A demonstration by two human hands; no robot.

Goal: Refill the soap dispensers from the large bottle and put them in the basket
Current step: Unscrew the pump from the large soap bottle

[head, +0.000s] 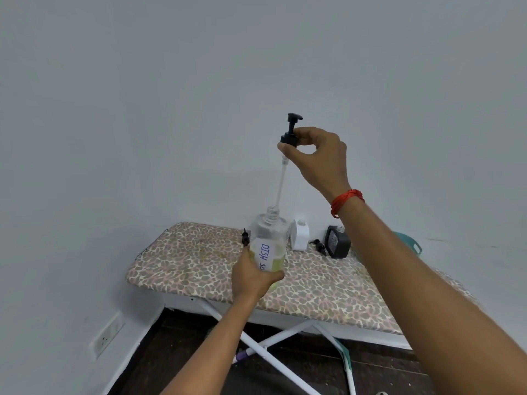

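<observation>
1. The left hand [252, 280] grips the lower part of a clear dispenser bottle [268, 238], its fingers curled round the body, and holds it above the near edge of the ironing board [199, 266]
2. The bottle bears a white label reading "DISH SO…"; yellowish liquid fills its lower half, and its threaded neck is open
3. The right hand [316, 158] is raised well above the bottle, and its thumb and fingers pinch the collar of the black pump head [291, 129]
4. The pump's clear tube [281, 186] hangs down at a slight slant, its tip at the bottle's mouth; whether it is inside cannot be told
5. A red thread [346, 201] circles the right wrist
6. On the leopard-print board, by the wall, stand a white bottle [300, 235] and a black box [338, 245] with a grille face; a second black pump [319, 246] lies between them
7. Another black pump [244, 238] shows just left of the held bottle
8. A teal basket [410, 243] peeks out behind the right forearm
</observation>
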